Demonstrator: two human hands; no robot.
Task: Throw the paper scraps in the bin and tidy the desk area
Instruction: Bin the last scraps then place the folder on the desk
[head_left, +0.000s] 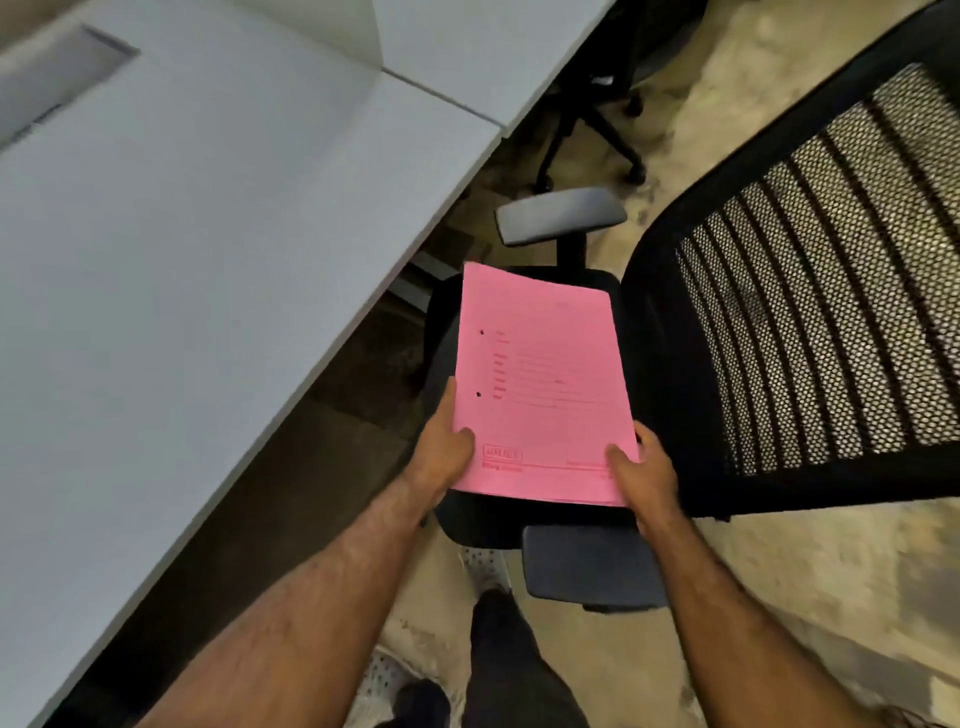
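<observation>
A pink paper folder (543, 384) with printed lines and two punch holes is held flat above the seat of a black office chair (675, 374). My left hand (448, 447) grips its lower left edge, thumb on top. My right hand (641, 475) grips its lower right corner, thumb on top too. The grey-white desk (182, 234) runs along the left, its edge diagonal. No bin or paper scraps appear in view.
The chair's mesh backrest (831, 270) fills the right side, with grey armrests (561, 215) beyond and below the folder. A second chair's wheeled base (597, 140) stands under the far desk. My legs and shoes (498, 639) are on the beige floor.
</observation>
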